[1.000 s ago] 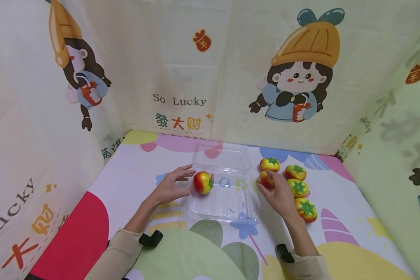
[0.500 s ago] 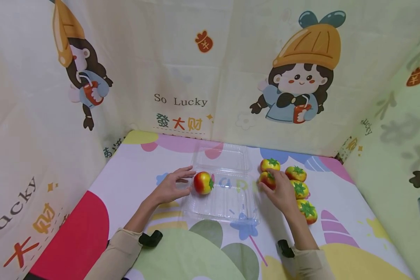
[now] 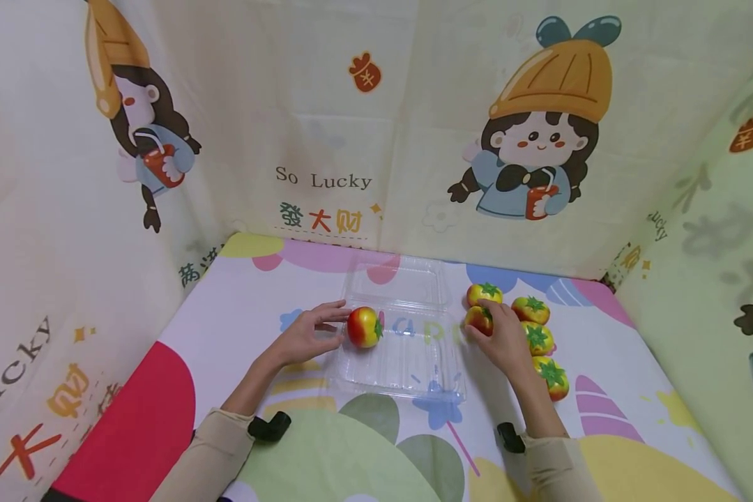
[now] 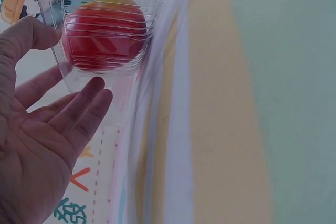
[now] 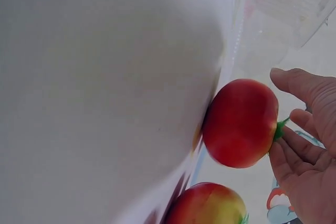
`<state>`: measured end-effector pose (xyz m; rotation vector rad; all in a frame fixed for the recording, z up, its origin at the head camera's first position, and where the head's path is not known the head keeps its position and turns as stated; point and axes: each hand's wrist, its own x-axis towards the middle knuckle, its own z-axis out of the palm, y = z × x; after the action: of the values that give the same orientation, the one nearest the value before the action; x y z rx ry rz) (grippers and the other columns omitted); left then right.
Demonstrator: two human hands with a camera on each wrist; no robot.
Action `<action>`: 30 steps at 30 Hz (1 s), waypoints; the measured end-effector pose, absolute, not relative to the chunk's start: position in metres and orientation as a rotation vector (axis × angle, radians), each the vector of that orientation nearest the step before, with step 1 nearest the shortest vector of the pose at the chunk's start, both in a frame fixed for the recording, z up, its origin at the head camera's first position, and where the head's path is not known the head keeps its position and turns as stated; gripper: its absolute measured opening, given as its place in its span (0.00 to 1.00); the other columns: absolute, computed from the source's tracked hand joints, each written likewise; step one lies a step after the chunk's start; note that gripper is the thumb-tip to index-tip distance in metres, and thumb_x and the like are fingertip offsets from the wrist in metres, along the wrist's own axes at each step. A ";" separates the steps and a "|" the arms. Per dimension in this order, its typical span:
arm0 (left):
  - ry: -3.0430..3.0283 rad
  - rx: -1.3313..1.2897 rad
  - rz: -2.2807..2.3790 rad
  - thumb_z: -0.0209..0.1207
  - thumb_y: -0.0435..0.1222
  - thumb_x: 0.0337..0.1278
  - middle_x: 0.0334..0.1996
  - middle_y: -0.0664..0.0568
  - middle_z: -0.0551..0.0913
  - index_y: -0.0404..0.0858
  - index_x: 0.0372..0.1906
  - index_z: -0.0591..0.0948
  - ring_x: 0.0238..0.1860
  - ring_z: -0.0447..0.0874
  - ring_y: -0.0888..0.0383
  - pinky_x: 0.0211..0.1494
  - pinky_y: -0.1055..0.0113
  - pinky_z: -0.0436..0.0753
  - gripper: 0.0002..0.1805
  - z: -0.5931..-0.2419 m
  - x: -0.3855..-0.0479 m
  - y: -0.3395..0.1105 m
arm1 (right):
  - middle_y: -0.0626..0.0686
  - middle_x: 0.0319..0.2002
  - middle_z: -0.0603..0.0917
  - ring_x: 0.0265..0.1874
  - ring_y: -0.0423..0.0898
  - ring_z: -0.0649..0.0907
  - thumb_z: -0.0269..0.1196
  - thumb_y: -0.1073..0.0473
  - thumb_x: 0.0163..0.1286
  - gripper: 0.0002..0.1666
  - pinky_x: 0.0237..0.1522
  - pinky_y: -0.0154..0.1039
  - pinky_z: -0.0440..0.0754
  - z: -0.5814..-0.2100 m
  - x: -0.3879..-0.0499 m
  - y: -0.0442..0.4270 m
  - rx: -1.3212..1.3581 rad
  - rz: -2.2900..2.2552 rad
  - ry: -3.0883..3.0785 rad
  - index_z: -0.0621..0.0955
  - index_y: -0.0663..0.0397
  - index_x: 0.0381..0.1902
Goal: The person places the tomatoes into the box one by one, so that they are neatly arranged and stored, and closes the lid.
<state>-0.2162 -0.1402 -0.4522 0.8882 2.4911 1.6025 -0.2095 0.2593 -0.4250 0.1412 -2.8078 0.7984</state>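
A clear plastic clamshell box [image 3: 401, 373] lies with its lid laid back, and one red-and-yellow persimmon [image 3: 364, 328] sits in its left part. My left hand [image 3: 307, 336] is at the box's left side, fingers loosely spread; in the left wrist view the persimmon [image 4: 105, 35] shows through the ribbed wall. To the right of the box, my right hand [image 3: 505, 341] is around another persimmon [image 3: 479, 321]. Seen from the right wrist, the fingers are by this persimmon's [image 5: 241, 124] green leaf cap, while the thumb stands apart from it. It rests on the table.
Other persimmons stand near the right hand: one behind [image 3: 484, 293], and a column at the right with a far one [image 3: 530, 310], a middle one [image 3: 537, 338] and a near one [image 3: 551, 378]. Printed cloth walls [image 3: 414, 139] enclose the table's back and sides.
My right hand has shifted very slightly about the persimmon, its thumb nearer the fruit's left side than a second ago. The left hand and box have barely moved.
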 end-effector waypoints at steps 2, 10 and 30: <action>2.493 0.885 1.596 0.63 0.30 0.62 0.74 0.38 0.69 0.34 0.67 0.78 0.70 0.73 0.41 0.62 0.51 0.83 0.27 -0.452 -0.216 -0.140 | 0.68 0.63 0.75 0.61 0.65 0.72 0.72 0.58 0.66 0.34 0.65 0.66 0.74 -0.425 -0.210 0.261 0.136 0.789 -2.817 0.74 0.61 0.67; 2.483 0.870 1.586 0.64 0.30 0.63 0.74 0.37 0.68 0.33 0.67 0.77 0.62 0.81 0.41 0.62 0.49 0.83 0.27 -0.450 -0.216 -0.141 | 0.68 0.61 0.74 0.61 0.66 0.71 0.73 0.58 0.65 0.36 0.67 0.67 0.72 -0.429 -0.213 0.267 0.112 0.701 -2.846 0.74 0.62 0.68; 2.409 0.804 1.594 0.64 0.33 0.65 0.68 0.37 0.76 0.32 0.71 0.73 0.60 0.82 0.39 0.61 0.47 0.83 0.30 -0.450 -0.216 -0.141 | 0.68 0.62 0.75 0.63 0.66 0.70 0.73 0.60 0.62 0.38 0.66 0.68 0.73 -0.432 -0.212 0.277 0.090 0.713 -2.832 0.74 0.63 0.69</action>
<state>-0.2164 -0.1414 -0.4504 0.8043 2.4093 1.5937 -0.2115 0.2767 -0.4323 0.0904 -2.8315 0.7127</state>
